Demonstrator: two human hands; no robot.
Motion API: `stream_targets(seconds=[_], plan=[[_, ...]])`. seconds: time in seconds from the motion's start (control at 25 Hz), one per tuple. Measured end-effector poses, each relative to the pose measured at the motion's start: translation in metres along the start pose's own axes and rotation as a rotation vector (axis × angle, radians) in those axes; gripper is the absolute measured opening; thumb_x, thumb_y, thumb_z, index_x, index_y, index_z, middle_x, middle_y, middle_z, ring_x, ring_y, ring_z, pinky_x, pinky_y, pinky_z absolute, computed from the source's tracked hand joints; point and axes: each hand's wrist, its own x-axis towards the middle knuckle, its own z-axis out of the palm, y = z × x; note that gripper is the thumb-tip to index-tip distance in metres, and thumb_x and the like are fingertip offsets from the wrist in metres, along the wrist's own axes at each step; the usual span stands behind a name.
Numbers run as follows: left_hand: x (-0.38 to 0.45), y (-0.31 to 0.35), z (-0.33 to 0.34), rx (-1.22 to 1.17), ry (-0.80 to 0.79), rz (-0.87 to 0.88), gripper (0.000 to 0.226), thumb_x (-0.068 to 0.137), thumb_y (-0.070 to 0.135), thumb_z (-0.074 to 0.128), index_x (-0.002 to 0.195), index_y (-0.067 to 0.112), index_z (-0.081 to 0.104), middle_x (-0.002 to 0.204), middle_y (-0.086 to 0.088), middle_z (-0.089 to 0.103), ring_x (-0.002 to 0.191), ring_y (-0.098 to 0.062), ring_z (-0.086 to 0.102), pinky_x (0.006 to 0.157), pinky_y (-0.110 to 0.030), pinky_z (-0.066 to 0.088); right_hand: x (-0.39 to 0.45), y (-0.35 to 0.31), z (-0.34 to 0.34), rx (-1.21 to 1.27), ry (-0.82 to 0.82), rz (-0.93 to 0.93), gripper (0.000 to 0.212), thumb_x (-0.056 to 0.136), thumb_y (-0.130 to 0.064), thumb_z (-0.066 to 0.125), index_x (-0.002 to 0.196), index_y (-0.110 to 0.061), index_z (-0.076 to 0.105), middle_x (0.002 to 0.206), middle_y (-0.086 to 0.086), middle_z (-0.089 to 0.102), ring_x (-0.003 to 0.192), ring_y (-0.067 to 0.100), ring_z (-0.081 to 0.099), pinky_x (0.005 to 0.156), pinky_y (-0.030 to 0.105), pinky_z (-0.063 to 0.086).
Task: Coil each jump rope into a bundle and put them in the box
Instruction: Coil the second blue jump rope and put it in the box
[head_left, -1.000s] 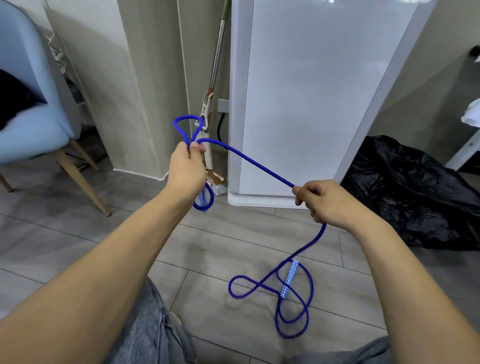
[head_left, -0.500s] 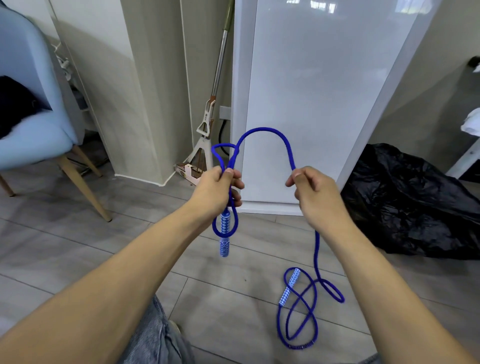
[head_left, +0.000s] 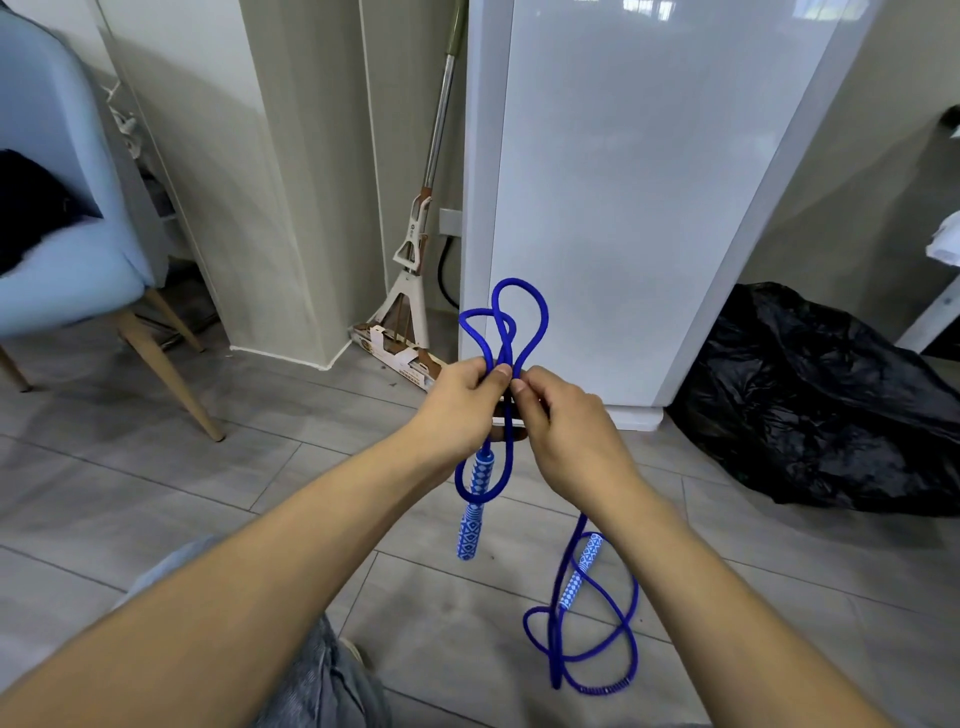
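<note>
Jump rope (head_left: 522, 312), blue cord with patterned blue-and-white handles, is being gathered at chest height in front of a white cabinet (head_left: 623, 208). The left hand (head_left: 462, 395) is clenching the stacked loops between thumb and fingers, so that the finished turns are standing up above the fist and one handle (head_left: 472, 512) is hanging free below it. The right hand (head_left: 556, 415) is pinching the running cord just beside the left thumb, apparently feeding in another loop. The uncoiled remainder is trailing down to the floor (head_left: 208, 493), where the second handle (head_left: 582, 571) is lying among loose turns. No box is showing anywhere; the only holder in sight is a crumpled black bag (head_left: 831, 405) to the right, its contents hidden.
</note>
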Motion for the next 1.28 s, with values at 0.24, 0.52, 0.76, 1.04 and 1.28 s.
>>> stream_targets(seconds=[0.24,0.52,0.76,1.04,1.28], plan=[[0.001,0.000,-0.002,-0.042,-0.024,-0.062,0.025,0.104,0.018,0.046,0.108,0.001,0.063,0.092,-0.011,0.070,0.088,-0.021,0.069,0.078,-0.042,0.062,-0.002,0.001,-0.002,-0.046,-0.072,-0.050,0.020,0.107,-0.036,0.036,0.100,-0.033,0.054,0.084,-0.016,0.068,0.075,0.012,0.057,0.060,0.026,0.041],[0.017,0.014,-0.018,-0.238,0.139,-0.023,0.023,0.107,0.013,0.031,0.102,0.003,0.051,0.101,-0.020,0.073,0.096,-0.032,0.072,0.084,-0.042,0.059,0.003,0.006,-0.011,-0.053,-0.194,-0.054,0.027,0.106,-0.038,0.038,0.095,-0.027,0.060,0.077,-0.009,0.061,0.072,0.014,0.054,0.065,0.034,0.044],[0.031,0.021,-0.041,-0.541,0.360,-0.075,0.018,0.107,0.011,0.031,0.103,0.004,0.047,0.085,-0.015,0.065,0.069,-0.027,0.069,0.065,-0.039,0.062,0.001,0.021,-0.028,0.106,-0.631,0.095,0.032,0.106,-0.029,0.040,0.095,-0.016,0.067,0.061,0.000,0.049,0.051,0.014,0.049,0.058,0.027,0.042],[0.049,0.018,-0.083,-0.590,0.580,-0.023,0.023,0.102,0.006,0.029,0.087,0.011,0.045,0.068,-0.002,0.047,0.043,-0.010,0.041,0.042,-0.023,0.043,0.000,0.042,-0.063,-0.018,-0.903,0.322,0.035,0.106,-0.028,0.043,0.100,-0.011,0.073,0.066,0.000,0.057,0.056,0.016,0.057,0.057,0.026,0.046],[0.033,0.019,-0.064,-0.038,0.288,0.049,0.022,0.107,0.016,0.032,0.103,0.007,0.051,0.079,-0.006,0.065,0.058,-0.017,0.057,0.059,-0.030,0.056,0.010,0.047,-0.068,0.007,-0.360,0.090,0.030,0.104,-0.029,0.046,0.086,-0.019,0.068,0.052,-0.006,0.046,0.047,0.008,0.038,0.056,0.028,0.036]])
